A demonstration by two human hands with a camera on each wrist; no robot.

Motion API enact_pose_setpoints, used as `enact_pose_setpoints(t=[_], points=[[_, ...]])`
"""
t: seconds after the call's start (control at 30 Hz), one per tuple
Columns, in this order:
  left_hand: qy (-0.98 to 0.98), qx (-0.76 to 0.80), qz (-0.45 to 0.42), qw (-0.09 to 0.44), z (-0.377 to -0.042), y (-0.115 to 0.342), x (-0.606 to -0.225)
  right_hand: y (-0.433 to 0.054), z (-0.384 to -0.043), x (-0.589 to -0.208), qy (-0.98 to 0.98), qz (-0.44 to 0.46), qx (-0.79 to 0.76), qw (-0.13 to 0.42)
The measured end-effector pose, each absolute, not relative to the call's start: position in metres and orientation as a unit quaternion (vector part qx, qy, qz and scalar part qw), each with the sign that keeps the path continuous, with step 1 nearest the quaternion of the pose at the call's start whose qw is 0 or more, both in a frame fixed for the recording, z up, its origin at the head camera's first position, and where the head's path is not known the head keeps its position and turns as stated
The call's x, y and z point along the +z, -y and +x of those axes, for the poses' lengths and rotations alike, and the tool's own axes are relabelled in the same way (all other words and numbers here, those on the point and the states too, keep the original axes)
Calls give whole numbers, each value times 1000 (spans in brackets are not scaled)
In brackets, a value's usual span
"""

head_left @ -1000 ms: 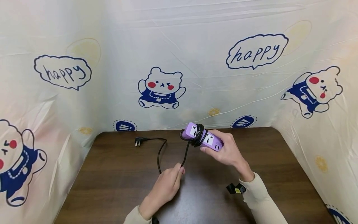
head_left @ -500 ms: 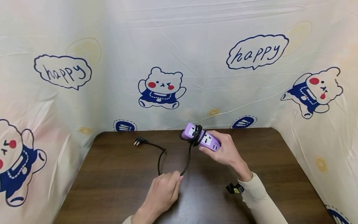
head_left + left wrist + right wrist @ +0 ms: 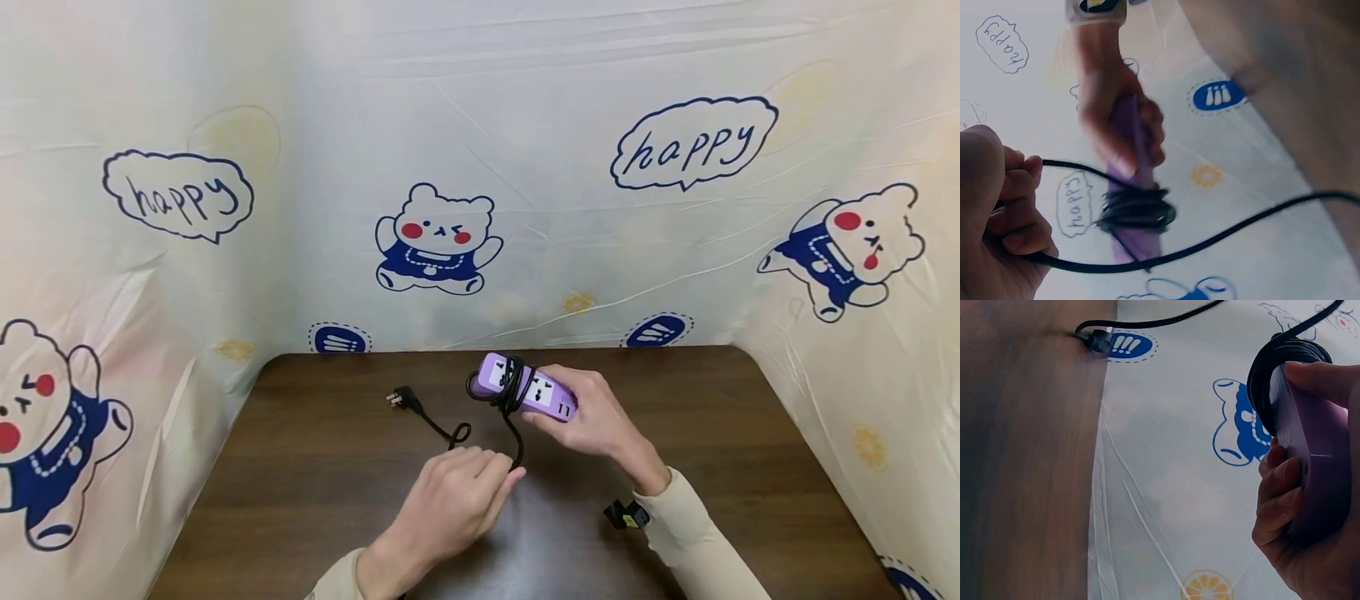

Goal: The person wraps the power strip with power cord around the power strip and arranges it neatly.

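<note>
In the head view my right hand [image 3: 588, 417] grips the near end of a purple power strip [image 3: 557, 403], tilted above the table. A black cord [image 3: 513, 385] is wound in several turns about the strip's far half. My left hand [image 3: 461, 500] holds the cord's loose length, fingers curled round it, as the left wrist view also shows with the hand [image 3: 1007, 219] and cord [image 3: 1197, 251]. Beyond the left hand the cord runs out to a black plug [image 3: 407, 398], its prongs pointing left. The right wrist view shows the thumb [image 3: 1316, 378] along the strip's side.
A brown wooden table [image 3: 300, 483] lies under both hands. Behind it and at both sides hangs a pale cloth [image 3: 555, 183] printed with bears and "happy" bubbles. A small black wrist device [image 3: 627, 514] sits at the right sleeve.
The power strip and right hand have shifted left and a little nearer. My left hand dipped, then moved right, still on the cord. The plug swung right and the cord beside it now loops.
</note>
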State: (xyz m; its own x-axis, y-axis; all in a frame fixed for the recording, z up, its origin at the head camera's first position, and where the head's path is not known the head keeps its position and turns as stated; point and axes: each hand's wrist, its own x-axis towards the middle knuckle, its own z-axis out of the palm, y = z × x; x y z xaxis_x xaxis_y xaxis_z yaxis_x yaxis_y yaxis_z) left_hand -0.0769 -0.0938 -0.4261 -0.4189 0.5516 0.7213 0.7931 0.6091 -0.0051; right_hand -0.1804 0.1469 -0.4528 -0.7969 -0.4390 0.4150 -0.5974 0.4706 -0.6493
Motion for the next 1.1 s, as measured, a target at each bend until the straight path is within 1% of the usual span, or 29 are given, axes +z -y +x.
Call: enact_pose_setpoints(t=[0.13,0.27,0.5,0.73,0.87,0.97,1.1], points=[[818,-143,-424,363,-86,98,-412,-143,-177,-457,855,319,399,87],[824,-141,-431,340,-95,106,-399,-138,-174,-459,860,332,380,76],[848,-165,-425,270,-106,121,-384,-131,-168,-463,859,366,354,58],[848,-185,-429,248,-114,127,-381,-127,-162,-466,846,394,358,37],[853,-197,-427,225,-120,128,-378,-125,-159,-466,843,407,346,57],[861,-207,-422,193,-126,129,-376,-123,-157,-466,843,414,336,76],[869,-231,-413,142,-134,131,-374,-122,-155,-465,839,426,327,86]])
